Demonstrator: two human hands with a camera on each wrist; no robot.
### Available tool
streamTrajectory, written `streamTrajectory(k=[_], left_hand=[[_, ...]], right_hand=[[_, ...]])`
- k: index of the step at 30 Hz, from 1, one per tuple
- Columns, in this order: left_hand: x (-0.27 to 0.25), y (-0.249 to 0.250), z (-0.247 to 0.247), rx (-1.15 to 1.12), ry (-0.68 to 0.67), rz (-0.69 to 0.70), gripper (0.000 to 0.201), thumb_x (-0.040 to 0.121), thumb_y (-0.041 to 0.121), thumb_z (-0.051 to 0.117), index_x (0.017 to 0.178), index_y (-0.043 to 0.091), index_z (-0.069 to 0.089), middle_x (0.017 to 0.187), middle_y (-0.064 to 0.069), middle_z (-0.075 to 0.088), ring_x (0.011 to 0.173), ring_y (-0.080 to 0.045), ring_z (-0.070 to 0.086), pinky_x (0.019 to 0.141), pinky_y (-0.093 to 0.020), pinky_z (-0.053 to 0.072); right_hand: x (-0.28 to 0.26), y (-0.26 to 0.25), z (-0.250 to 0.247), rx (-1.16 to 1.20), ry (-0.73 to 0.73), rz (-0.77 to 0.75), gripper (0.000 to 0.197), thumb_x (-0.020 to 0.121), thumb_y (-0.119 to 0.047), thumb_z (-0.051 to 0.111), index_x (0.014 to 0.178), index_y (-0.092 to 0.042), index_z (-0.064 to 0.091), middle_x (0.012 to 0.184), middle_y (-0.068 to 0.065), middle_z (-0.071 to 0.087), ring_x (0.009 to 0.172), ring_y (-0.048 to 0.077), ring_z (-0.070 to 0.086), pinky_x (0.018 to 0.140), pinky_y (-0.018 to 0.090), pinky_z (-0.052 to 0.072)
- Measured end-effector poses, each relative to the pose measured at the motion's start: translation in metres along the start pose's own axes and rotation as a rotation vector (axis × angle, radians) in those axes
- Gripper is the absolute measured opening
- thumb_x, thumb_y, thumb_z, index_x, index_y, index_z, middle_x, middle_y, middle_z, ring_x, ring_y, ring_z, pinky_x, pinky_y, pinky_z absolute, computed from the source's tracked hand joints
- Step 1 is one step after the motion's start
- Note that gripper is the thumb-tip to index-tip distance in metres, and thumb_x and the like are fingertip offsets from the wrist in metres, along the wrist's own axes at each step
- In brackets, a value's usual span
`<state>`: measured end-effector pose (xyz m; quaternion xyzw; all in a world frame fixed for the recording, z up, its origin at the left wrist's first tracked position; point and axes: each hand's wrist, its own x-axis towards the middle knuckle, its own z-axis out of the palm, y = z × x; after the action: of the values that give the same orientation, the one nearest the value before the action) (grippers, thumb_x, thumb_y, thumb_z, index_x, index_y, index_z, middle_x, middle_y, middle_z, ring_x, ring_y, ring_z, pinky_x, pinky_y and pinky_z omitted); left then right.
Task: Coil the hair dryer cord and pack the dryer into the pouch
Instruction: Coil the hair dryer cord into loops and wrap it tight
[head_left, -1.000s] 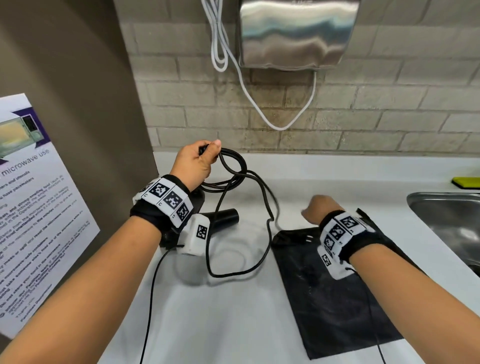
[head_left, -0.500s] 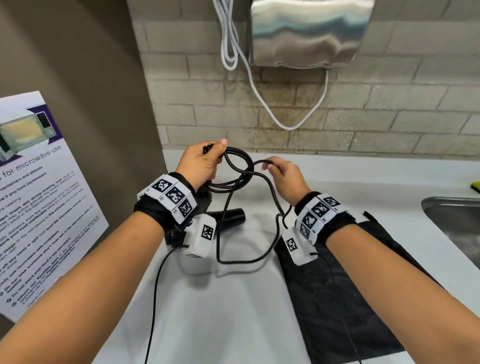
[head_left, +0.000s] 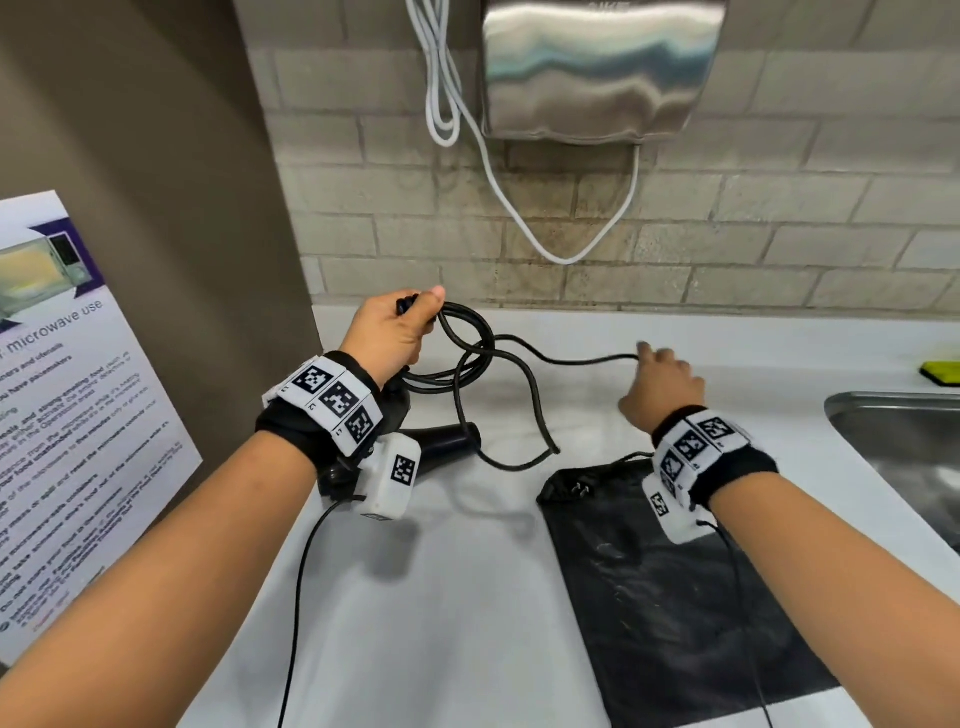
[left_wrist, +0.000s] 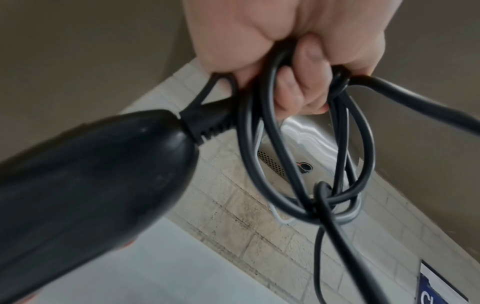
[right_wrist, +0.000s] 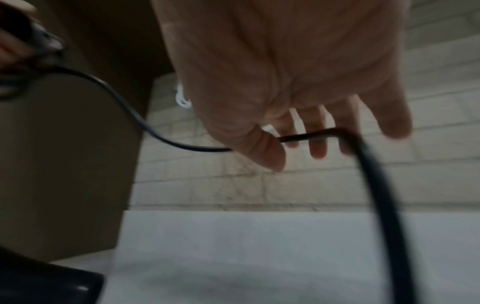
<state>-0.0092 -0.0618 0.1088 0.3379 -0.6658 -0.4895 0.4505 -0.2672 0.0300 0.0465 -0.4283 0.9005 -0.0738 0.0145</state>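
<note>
My left hand (head_left: 400, 332) is raised over the white counter (head_left: 441, 623) and grips several loops of the black cord (head_left: 519, 384). The left wrist view shows its fingers (left_wrist: 298, 86) curled round the cord loops (left_wrist: 272, 164), with the black hair dryer (left_wrist: 91, 185) hanging close below. In the head view the dryer (head_left: 447, 441) shows under that wrist. My right hand (head_left: 660, 379) is out to the right, with one strand stretched to it. In the right wrist view the cord (right_wrist: 306, 137) lies across its nearly straight fingers (right_wrist: 317, 144), behind the thumb. The flat black pouch (head_left: 675, 597) lies below, the plug (head_left: 577, 488) on its top edge.
A steel sink (head_left: 893, 431) is set into the counter at the right, with a yellow-green sponge (head_left: 940, 371) behind it. A steel hand dryer (head_left: 597, 73) and its white cable (head_left: 519, 208) hang on the brick wall. A microwave poster (head_left: 67, 415) covers the brown panel at left.
My right hand left the pouch, reached the cord beside my left hand, then swept right and drew a strand out. My left hand kept its grip on the loops.
</note>
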Motion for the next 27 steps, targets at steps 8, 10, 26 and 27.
streamTrajectory(k=[8,10,26,27], left_hand=[[-0.002,0.003,0.000,0.013,-0.066,-0.043,0.038,0.096,0.027,0.047,0.060,0.014,0.042,0.037,0.011,0.038,0.029,-0.003,0.021,0.034,-0.013,0.018],[-0.003,0.006,0.000,0.026,-0.058,-0.044,0.038,0.096,0.025,0.046,0.060,0.013,0.042,0.036,0.010,0.040,0.028,-0.003,0.021,0.033,-0.013,0.018],[0.000,0.004,-0.001,0.041,-0.034,-0.099,0.044,0.095,0.030,0.045,0.056,0.011,0.047,0.062,-0.011,0.046,0.028,-0.007,0.021,0.035,-0.014,0.017],[0.000,0.004,0.000,0.055,-0.042,-0.090,0.043,0.095,0.029,0.045,0.057,0.011,0.048,0.067,-0.014,0.048,0.028,-0.007,0.022,0.035,-0.014,0.017]], right_hand=[[-0.036,-0.097,-0.006,0.388,-0.070,-0.730,0.042,0.096,-0.013,0.041,0.137,-0.023,0.040,0.138,0.005,0.048,0.132,0.021,0.039,0.111,0.049,0.020],[-0.039,-0.103,-0.005,0.697,-0.125,-0.749,0.025,0.095,-0.006,0.041,0.108,-0.014,0.061,0.098,0.007,0.067,0.097,0.012,0.062,0.091,0.029,0.044],[0.003,-0.015,0.026,0.241,-0.164,-0.009,0.053,0.090,-0.009,0.043,0.141,-0.011,0.028,0.133,0.020,0.044,0.118,0.038,0.047,0.094,0.039,0.043],[0.000,-0.022,0.022,0.287,-0.123,-0.071,0.066,0.086,-0.013,0.049,0.145,-0.020,0.020,0.136,0.018,0.039,0.121,0.037,0.044,0.097,0.042,0.043]])
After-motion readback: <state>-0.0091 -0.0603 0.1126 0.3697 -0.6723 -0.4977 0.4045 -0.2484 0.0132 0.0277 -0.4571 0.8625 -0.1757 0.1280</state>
